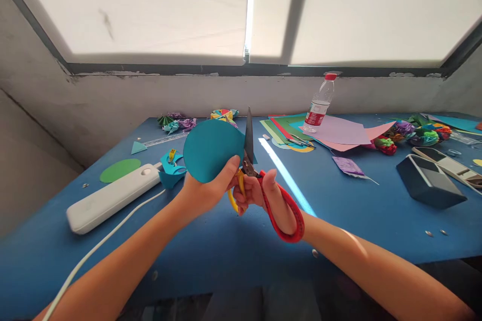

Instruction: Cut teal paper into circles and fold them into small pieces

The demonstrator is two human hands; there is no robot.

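My left hand (213, 180) pinches a teal paper disc (211, 149) between thumb and fingers, holding it above the table. In my right hand (259, 193) is a pair of scissors (249, 140) with one yellow and one red handle loop. The red loop hangs around my right thumb and the blades point up, beside the disc's right edge. A bit of teal paper shows behind the blades; whether it is joined to the disc I cannot tell. Curled teal offcuts (172, 173) lie to the left of my left hand.
A white power strip (113, 198) with a cable and a green paper oval (120, 170) lie left. A bottle (320, 104) stands on coloured paper sheets (341, 133) at the back. Crumpled paper flowers (404, 133) and a dark box (429, 180) are right.
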